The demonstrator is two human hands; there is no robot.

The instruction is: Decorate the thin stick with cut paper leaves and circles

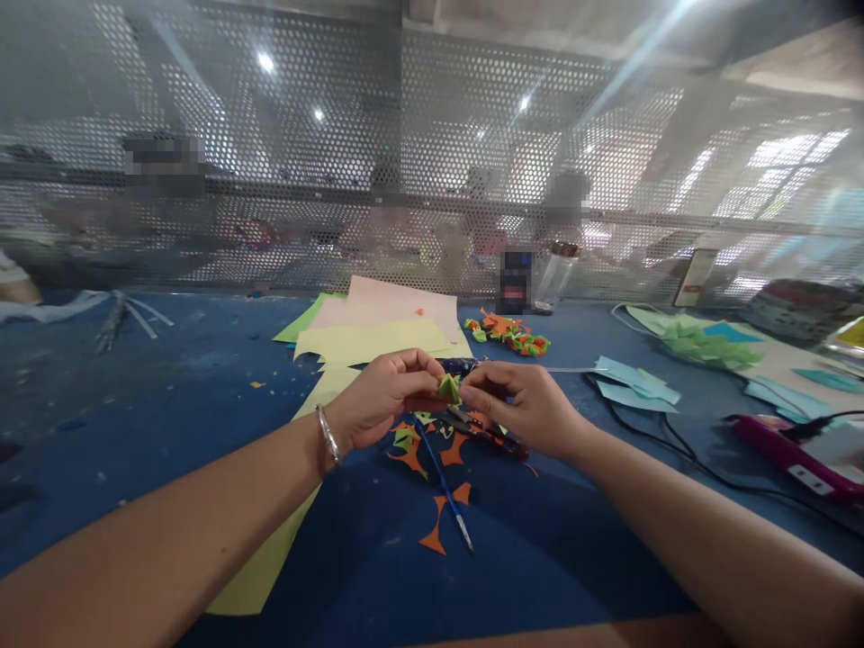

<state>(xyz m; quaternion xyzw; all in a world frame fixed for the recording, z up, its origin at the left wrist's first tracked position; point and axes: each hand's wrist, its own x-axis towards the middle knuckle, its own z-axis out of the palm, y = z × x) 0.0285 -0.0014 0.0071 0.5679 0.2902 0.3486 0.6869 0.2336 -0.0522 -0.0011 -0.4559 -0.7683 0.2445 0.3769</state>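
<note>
Between my two hands is a small folded piece of green paper [449, 388]. My left hand [391, 391] pinches it with thumb and fingers from the left. The fingertips of my right hand [517, 403] close on its right side. Under the hands lie orange paper scraps [454, 449], a slim blue brush [442, 477] pointing toward me, and a dark-handled tool [513, 445], perhaps scissors, partly covered by my right hand. A few green scraps [403, 439] are mixed among the orange ones.
Paper sheets [398, 306] are stacked behind my left hand. Small orange and green paper pieces [526, 342] sit near a clear jar [557, 279]. At right are blue paper slips [634, 385], black cables [688, 463] and a magenta power strip [796, 463]. A perforated metal screen [303, 153] bounds the back.
</note>
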